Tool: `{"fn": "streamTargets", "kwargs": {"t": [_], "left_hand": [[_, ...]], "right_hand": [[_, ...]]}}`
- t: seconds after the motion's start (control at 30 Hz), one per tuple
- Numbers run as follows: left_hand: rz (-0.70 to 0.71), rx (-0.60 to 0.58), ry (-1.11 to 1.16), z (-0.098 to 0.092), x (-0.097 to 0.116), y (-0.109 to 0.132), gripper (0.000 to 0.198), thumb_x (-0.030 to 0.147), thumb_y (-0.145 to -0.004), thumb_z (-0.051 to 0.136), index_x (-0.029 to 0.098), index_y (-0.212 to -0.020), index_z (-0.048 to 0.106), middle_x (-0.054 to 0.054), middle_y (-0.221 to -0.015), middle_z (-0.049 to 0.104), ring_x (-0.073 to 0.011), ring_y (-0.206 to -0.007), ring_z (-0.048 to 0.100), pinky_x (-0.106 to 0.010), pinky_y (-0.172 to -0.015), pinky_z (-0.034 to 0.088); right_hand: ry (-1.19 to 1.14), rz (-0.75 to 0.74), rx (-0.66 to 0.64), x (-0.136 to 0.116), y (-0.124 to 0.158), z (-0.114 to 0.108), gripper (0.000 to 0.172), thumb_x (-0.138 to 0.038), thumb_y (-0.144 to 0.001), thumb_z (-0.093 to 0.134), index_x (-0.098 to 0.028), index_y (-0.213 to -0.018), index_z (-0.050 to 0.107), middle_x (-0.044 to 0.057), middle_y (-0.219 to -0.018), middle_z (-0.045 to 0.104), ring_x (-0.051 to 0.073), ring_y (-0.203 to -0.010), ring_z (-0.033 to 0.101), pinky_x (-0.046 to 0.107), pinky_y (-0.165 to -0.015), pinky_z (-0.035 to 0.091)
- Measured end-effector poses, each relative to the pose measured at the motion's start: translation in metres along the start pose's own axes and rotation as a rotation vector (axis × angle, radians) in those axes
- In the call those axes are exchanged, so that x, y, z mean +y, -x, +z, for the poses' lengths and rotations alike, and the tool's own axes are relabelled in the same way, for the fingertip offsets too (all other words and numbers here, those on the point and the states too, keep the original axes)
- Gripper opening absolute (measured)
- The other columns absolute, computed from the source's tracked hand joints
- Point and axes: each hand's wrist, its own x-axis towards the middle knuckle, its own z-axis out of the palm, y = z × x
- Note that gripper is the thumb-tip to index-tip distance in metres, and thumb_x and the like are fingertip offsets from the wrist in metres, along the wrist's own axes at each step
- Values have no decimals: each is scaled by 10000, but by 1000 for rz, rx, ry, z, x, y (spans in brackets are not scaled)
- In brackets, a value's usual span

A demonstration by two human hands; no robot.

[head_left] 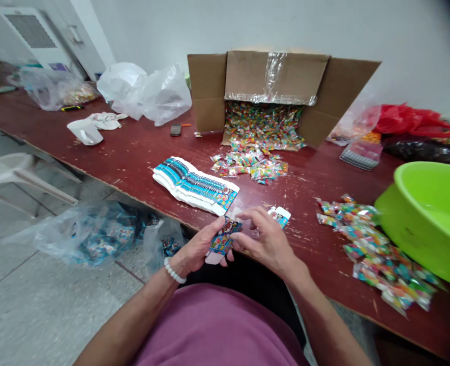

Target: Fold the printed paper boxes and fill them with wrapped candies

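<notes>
My left hand (201, 247) and my right hand (267, 242) meet at the near edge of the dark red table (133, 152). Both are closed on a small colourful printed box (222, 239) with white flaps. The left holds its side; the right's fingers pinch its top end. A row of flat, unfolded boxes (195, 184) lies just beyond my hands. Another small box (280, 215) lies behind my right hand. Small colourful sachets lie in a pile (377, 249) to my right and in another pile (252, 163) ahead.
An open cardboard carton (278, 81) on its side spills sachets at the back. A green plastic basin (426, 218) stands at the right. Plastic bags (144, 91), a white cup (84, 132) and a phone (175, 129) lie left. A bag (91, 234) sits on the floor.
</notes>
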Motion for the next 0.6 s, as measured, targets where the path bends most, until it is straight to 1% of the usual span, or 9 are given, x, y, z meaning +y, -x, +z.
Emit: {"fn": "streamTargets", "kwargs": {"t": [0.1,0.2,0.27,0.33,0.4,0.47,0.5,0.57,0.6], "left_hand": [[50,75,-44,7,-5,1,613,700,-834,579,125,-1018,689,-33,-640,664,-139,-503,626,-195,-397,506],[53,81,-21,6,-8,3,585,680,-845,582,125,-996,692,-35,-638,671,-133,-495,624,-181,-384,492],[-13,13,33,3,-8,3,574,668,-852,581,122,-994,691,-60,-697,702,-152,-522,657,-198,-394,513],[-136,-113,116,0,-6,3,601,688,-846,566,114,-971,690,-98,-767,729,-195,-567,700,-238,-409,545],[-247,-218,209,-3,-2,3,623,705,-844,545,110,-960,690,-122,-800,743,-241,-589,723,-293,-424,573],[-255,-216,288,-5,2,3,572,653,-878,545,114,-1004,688,-119,-818,756,-243,-594,730,-322,-469,599],[-243,-196,312,-7,3,3,557,631,-894,543,112,-1042,684,-120,-834,762,-237,-594,731,-330,-493,609],[-205,-162,334,-11,5,4,586,635,-897,545,104,-1113,669,-120,-844,763,-227,-586,727,-340,-514,616],[-185,-155,335,-13,5,4,620,657,-882,553,103,-1141,658,-114,-837,757,-229,-584,726,-345,-513,615]], "right_hand": [[51,-23,5,-16,-1,18,179,-278,-878,697,-201,-1022,626,85,-1003,616,235,-906,604,352,-774,486],[35,13,2,-15,-2,19,114,-271,-890,676,-202,-968,629,72,-974,591,213,-842,593,333,-723,470],[-55,44,-12,-12,-3,13,99,-295,-894,671,-206,-888,628,50,-913,575,189,-779,578,313,-685,454],[-220,72,-59,-11,-5,7,178,-336,-906,660,-211,-790,612,25,-829,565,176,-748,571,302,-682,449],[-421,92,-129,-9,-5,-2,235,-382,-905,666,-213,-753,604,13,-795,579,176,-761,584,304,-709,459],[-565,110,-177,-3,-6,-11,249,-408,-890,686,-212,-757,609,7,-802,597,173,-766,588,303,-721,463],[-588,120,-172,3,-6,-17,249,-411,-883,695,-211,-760,610,6,-808,601,169,-765,583,300,-719,460],[-537,150,-131,19,-8,-29,252,-417,-871,701,-208,-763,612,8,-814,602,167,-761,570,294,-709,453],[-464,170,-110,29,-9,-34,254,-423,-869,696,-206,-764,617,12,-812,604,168,-756,564,292,-699,449]]}}
